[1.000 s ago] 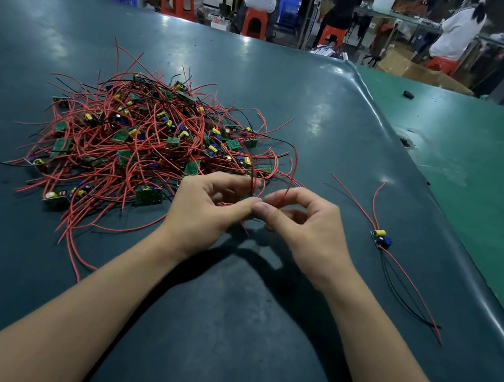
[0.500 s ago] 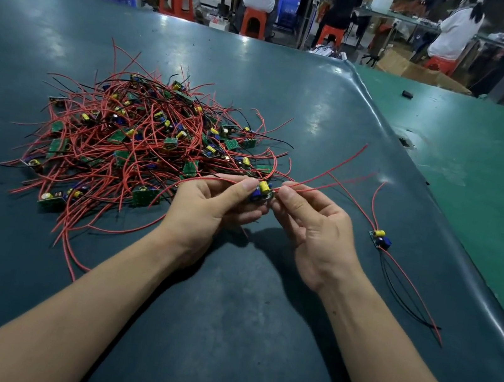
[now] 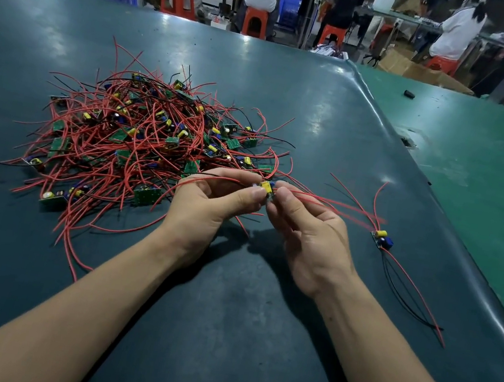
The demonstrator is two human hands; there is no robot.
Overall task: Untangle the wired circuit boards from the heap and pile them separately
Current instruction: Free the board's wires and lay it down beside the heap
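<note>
Circuit board (image 3: pixel 266 189) with a yellow part sits pinched between the left hand (image 3: pixel 209 204) and right hand (image 3: pixel 309 236), both grasping it above the dark table (image 3: pixel 221 334). Its red wires trail toward 3 o'clock. At 10 o'clock lies the tangled heap (image 3: pixel 139 143); at 3 o'clock, one separated board (image 3: pixel 382 239) rests alone.

The small green circuit board with the yellow capacitor (image 3: pixel 266 189), hidden between the fingertips one second ago, is now exposed and pinched by the left hand (image 3: pixel 209 204) and right hand (image 3: pixel 309 236). Its red wires (image 3: pixel 334 202), previously raised toward 1 o'clock, are lowered toward 3 o'clock.
</note>
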